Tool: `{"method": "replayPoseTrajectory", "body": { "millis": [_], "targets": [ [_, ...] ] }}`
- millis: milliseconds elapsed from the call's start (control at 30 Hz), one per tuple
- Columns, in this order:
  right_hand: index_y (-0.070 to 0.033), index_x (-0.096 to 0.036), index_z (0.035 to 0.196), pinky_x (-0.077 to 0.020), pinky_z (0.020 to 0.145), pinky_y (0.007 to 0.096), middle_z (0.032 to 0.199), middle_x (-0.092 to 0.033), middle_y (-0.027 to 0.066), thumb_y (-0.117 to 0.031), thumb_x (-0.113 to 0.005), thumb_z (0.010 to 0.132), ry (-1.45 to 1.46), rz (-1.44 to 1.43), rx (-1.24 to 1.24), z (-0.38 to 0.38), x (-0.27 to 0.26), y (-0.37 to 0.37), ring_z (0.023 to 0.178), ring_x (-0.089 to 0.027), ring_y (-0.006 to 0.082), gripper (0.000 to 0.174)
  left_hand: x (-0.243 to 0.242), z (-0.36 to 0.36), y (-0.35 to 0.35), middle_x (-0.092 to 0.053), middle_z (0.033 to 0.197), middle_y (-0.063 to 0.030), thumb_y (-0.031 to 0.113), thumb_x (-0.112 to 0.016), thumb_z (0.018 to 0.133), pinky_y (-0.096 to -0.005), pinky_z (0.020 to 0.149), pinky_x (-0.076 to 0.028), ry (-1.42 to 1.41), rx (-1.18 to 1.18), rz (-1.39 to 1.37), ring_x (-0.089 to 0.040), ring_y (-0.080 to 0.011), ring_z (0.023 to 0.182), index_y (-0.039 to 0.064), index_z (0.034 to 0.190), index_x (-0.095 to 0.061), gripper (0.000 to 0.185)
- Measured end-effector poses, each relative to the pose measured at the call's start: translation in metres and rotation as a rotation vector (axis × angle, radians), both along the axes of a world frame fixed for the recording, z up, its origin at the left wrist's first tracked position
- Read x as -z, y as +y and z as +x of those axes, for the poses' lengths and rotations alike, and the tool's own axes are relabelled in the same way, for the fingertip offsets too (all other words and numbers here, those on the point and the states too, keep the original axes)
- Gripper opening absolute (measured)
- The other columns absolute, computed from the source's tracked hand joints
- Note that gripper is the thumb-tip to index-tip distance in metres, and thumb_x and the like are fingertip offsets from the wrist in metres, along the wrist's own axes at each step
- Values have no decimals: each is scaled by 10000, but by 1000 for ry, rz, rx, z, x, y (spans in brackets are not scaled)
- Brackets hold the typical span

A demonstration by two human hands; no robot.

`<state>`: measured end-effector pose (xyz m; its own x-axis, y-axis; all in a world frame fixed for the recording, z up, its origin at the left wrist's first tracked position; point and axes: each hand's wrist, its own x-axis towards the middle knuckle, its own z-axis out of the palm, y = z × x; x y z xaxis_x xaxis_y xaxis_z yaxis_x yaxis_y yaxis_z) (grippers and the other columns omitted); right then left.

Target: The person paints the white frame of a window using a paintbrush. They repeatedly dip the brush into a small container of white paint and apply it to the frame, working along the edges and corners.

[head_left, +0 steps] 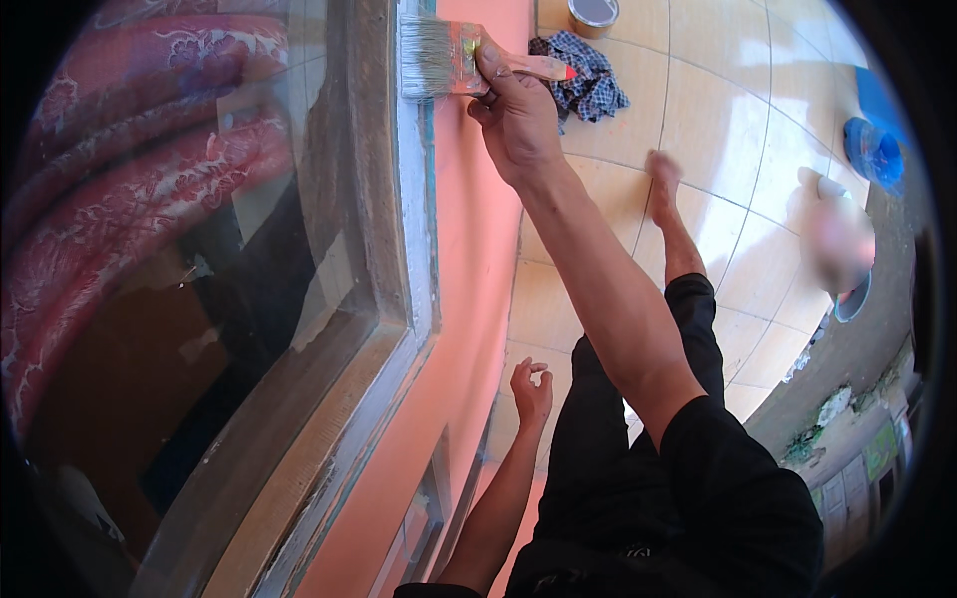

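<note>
My right hand [519, 112] grips a wide paintbrush [460, 58] near its metal ferrule. Whitish paint covers the bristle tips, which touch the white-painted outer edge of the wooden window frame [407, 179]. The brush's handle points away from the frame, with a red tip at its end. Lower down, beside the salmon-pink wall [478, 224], my left hand [532, 392] hangs with bent fingers and nothing in it. Past the window pane [262, 224] shows a red patterned curtain [134, 209].
A checked cloth [591, 82] lies crumpled on the tiled floor [703, 97] near a round container [594, 15]. At the right are a blue plastic container [873, 157] and a partly blurred shape by the tiles' edge. My bare foot [664, 176] rests on the floor.
</note>
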<state>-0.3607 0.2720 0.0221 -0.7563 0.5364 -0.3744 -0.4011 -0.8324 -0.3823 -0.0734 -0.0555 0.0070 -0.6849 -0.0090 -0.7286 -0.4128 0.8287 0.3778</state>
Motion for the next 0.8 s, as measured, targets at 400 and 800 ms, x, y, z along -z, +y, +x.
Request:
{"method": "replayPoseTrajectory", "body": {
  "millis": [400, 800],
  "targets": [
    [-147, -679, 1055, -380, 613, 189, 870, -632, -94, -302, -628, 985, 44, -55, 25, 3, -1, -7, 758, -522, 8, 177, 2, 3, 3, -573, 1315, -271, 92, -631, 823, -458, 1089, -379, -36, -48, -2, -480, -422, 1300, 3, 942, -686, 158],
    [-165, -664, 1028, -397, 606, 208, 838, -632, -96, -263, -609, 997, 41, -22, 41, 4, -1, 10, 734, -542, 17, 117, 0, 0, 8, -566, 1323, -277, 70, -623, 816, -464, 1021, -423, -59, -78, -14, -480, -430, 1299, -2, 929, -684, 148]
  ]
}}
